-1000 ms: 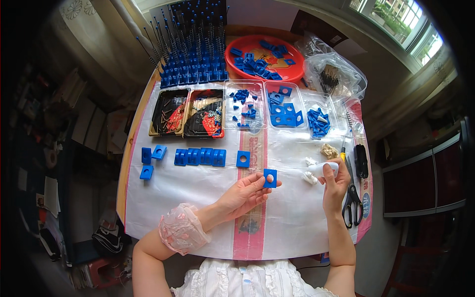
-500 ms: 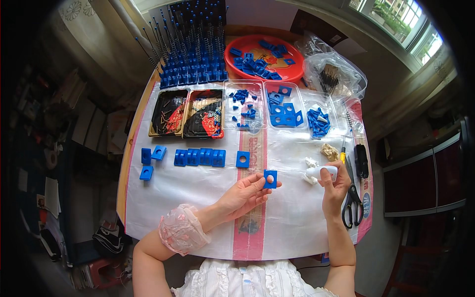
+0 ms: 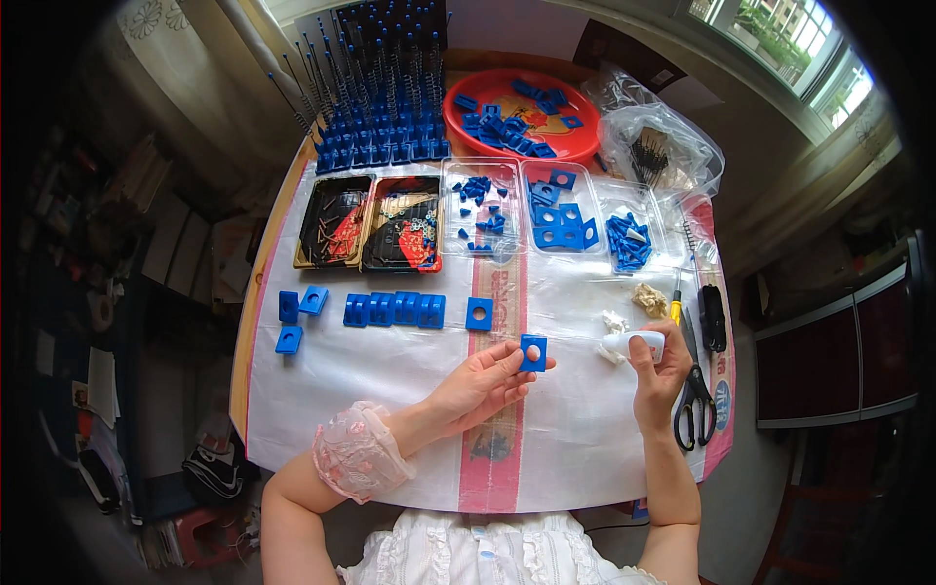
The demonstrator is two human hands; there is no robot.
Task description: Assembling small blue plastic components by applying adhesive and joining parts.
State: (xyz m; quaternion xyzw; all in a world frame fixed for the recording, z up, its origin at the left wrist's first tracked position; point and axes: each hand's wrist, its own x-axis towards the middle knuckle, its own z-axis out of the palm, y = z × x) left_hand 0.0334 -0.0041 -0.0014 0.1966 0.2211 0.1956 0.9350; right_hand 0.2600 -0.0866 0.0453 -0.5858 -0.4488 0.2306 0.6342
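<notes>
My left hand (image 3: pixel 483 382) pinches a blue plastic bracket (image 3: pixel 527 363) with a round hole, held above the white sheet. Off to the right, my right hand (image 3: pixel 659 375) is wrapped round a small white squeeze bottle (image 3: pixel 646 345), its narrow end pointing left toward the bracket. A gap separates bottle and bracket. Just beyond my left hand lies a single blue bracket (image 3: pixel 479 315). Further left are a row of brackets (image 3: pixel 393 310) standing close together and three loose ones (image 3: pixel 289 340). Crumpled white tissue (image 3: pixel 613 322) sits behind the bottle.
Clear trays hold small blue parts (image 3: pixel 475 190), flat brackets (image 3: pixel 561 234) and blue cones (image 3: pixel 629 244). Two black trays (image 3: pixel 331 210) hold screws and small rings. Behind are spring-topped assemblies (image 3: pixel 380 107), a red basin (image 3: pixel 458 127) and a plastic bag (image 3: pixel 624 107). Scissors (image 3: pixel 694 409) and a yellow-handled screwdriver (image 3: pixel 676 306) lie at right.
The bottle in my right hand has tipped slightly, with its narrow end a little further left. My left hand and the bracket are nearly still.
</notes>
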